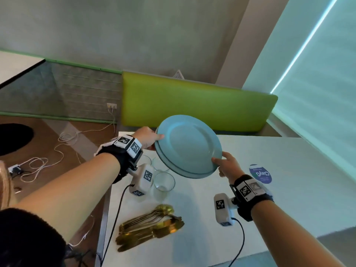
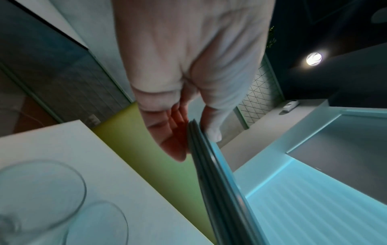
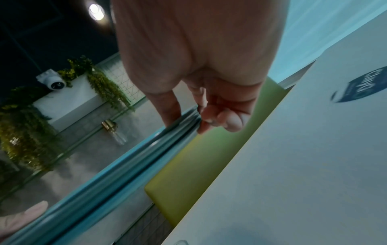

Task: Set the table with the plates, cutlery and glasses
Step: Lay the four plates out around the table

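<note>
A stack of light blue plates (image 1: 187, 146) hangs tilted in the air above the white table (image 1: 269, 189). My left hand (image 1: 149, 138) grips its far left rim, thumb on top. My right hand (image 1: 225, 163) grips the near right rim. In the left wrist view the plates' edges (image 2: 211, 174) sit between the thumb and fingers of that hand (image 2: 184, 132). The right wrist view shows the stacked rims (image 3: 130, 155) pinched by my right hand (image 3: 201, 116). Clear glasses (image 1: 163, 183) stand on the table under the plates. Gold cutlery (image 1: 150, 226) lies in a pile near the front edge.
A green padded bench back (image 1: 192, 105) runs behind the table. A blue round sticker (image 1: 260, 173) is on the tabletop at the right. White cables (image 1: 48, 160) lie on the wooden floor to the left. A blind-covered window (image 1: 317, 83) is on the right.
</note>
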### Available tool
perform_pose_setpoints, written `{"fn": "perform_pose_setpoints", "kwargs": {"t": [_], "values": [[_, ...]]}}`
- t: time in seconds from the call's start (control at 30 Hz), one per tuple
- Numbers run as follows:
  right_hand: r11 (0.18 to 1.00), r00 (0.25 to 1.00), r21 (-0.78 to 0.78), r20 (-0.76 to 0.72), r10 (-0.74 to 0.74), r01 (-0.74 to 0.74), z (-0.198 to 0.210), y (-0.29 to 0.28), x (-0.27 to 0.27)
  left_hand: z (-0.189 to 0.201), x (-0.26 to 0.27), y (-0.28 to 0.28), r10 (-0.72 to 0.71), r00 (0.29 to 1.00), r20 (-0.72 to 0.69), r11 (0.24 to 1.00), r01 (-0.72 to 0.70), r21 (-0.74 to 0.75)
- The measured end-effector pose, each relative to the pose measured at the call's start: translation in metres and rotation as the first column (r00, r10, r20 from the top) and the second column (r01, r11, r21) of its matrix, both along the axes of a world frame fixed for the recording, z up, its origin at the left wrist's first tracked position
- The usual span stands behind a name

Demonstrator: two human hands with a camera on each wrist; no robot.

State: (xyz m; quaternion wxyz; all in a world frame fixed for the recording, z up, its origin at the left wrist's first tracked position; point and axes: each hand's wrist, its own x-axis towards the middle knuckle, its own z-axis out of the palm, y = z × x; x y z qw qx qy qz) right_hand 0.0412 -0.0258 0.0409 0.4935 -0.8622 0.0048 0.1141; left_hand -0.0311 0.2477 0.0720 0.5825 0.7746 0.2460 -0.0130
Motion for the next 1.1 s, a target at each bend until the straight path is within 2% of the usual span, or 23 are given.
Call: {"fn": "perform_pose_setpoints", "kwargs": {"t": [0.1,0.23,0.37,0.5,0.73,0.83,0.9,1.1], "values": [[0.995,0.997,0.054,-0.009,-0.082,0.083,0.005,-0.034,-0.022,0.002,-0.015,-0.039,0.003,0.998,0.058,0.99,0.005,-0.143],[0.979,0.985,0.116,-0.013,-0.17,0.17,0.005,-0.08,-0.043,-0.011,-0.02,-0.083,0.008,0.999,0.05,0.965,0.005,-0.263],[0.965,0.975,0.139,-0.016,-0.221,0.221,0.006,-0.117,-0.055,-0.008,-0.028,-0.136,0.011,0.999,0.036,0.876,0.008,-0.482],[0.947,0.958,0.143,-0.027,-0.285,0.286,0.0,-0.149,-0.057,-0.017,-0.02,-0.177,0.006,1.0,0.013,0.825,0.003,-0.565],[0.924,0.948,0.218,-0.116,-0.297,0.316,-0.005,-0.195,-0.031,-0.038,0.032,-0.219,0.054,0.998,0.023,0.907,-0.04,-0.42],[0.873,0.926,0.311,-0.163,-0.34,0.375,-0.008,-0.216,-0.016,-0.057,0.064,-0.228,0.079,0.997,0.02,0.94,-0.068,-0.335],[0.828,0.909,0.376,-0.203,-0.365,0.416,-0.016,-0.231,-0.003,-0.074,0.082,-0.231,0.139,0.99,0.009,0.953,-0.131,-0.272],[0.753,0.856,0.412,-0.305,-0.417,0.514,-0.053,-0.266,0.016,-0.078,0.088,-0.22,0.37,0.929,-0.026,0.926,-0.371,-0.065]]}}
